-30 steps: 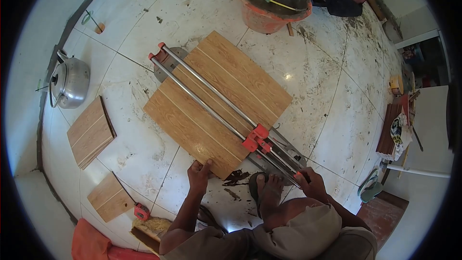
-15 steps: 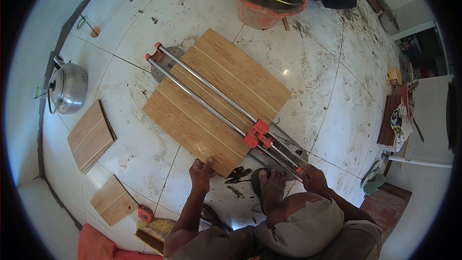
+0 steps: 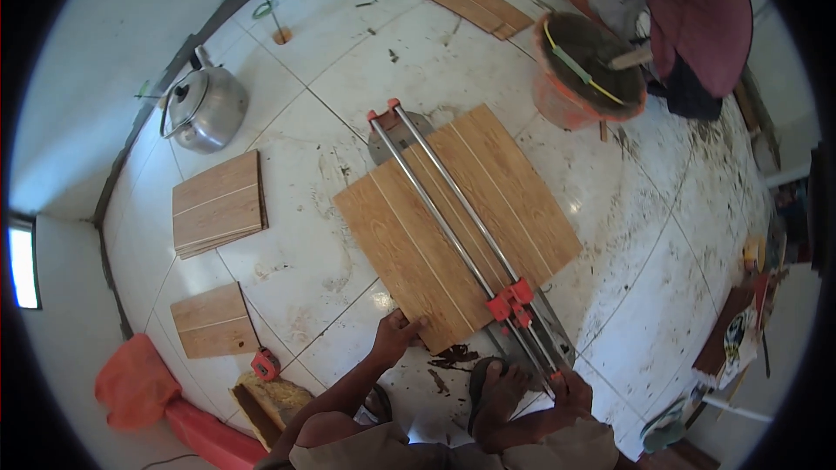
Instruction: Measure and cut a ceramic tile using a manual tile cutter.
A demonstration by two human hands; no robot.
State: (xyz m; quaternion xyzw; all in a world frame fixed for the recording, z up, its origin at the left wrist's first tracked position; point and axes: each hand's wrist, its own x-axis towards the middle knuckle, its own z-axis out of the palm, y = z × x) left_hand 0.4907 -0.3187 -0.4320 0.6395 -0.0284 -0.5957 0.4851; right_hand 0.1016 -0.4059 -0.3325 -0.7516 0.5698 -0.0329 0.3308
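Note:
A large wood-look tile [image 3: 383, 235] with pale stripes lies under the two chrome rails of a manual tile cutter [image 3: 420, 189]. My left hand [image 3: 397, 339] grips the tile's near corner, thumb on top and fingers curled at the edge. At the cutter's near end, my right hand [image 3: 571, 391] is closed around the end of its handle. The cutter's red carriage [image 3: 512, 303] sits on the rails by the tile's near edge. The fingers of my right hand are partly hidden.
To the left are a metal kettle [image 3: 205, 109], stacked cut tiles [image 3: 218, 203], a smaller tile piece [image 3: 209, 322] and a red tape measure [image 3: 265, 364]. An orange bucket [image 3: 557, 96] of grey mix stands ahead, beside a crouching person [image 3: 710, 17]. My sandalled foot [image 3: 496, 396] is near the cutter.
My view has swung left, so the scene sits further right and lower, and more of the other person shows. Both hands keep their holds; the carriage stays near the tile's near edge.

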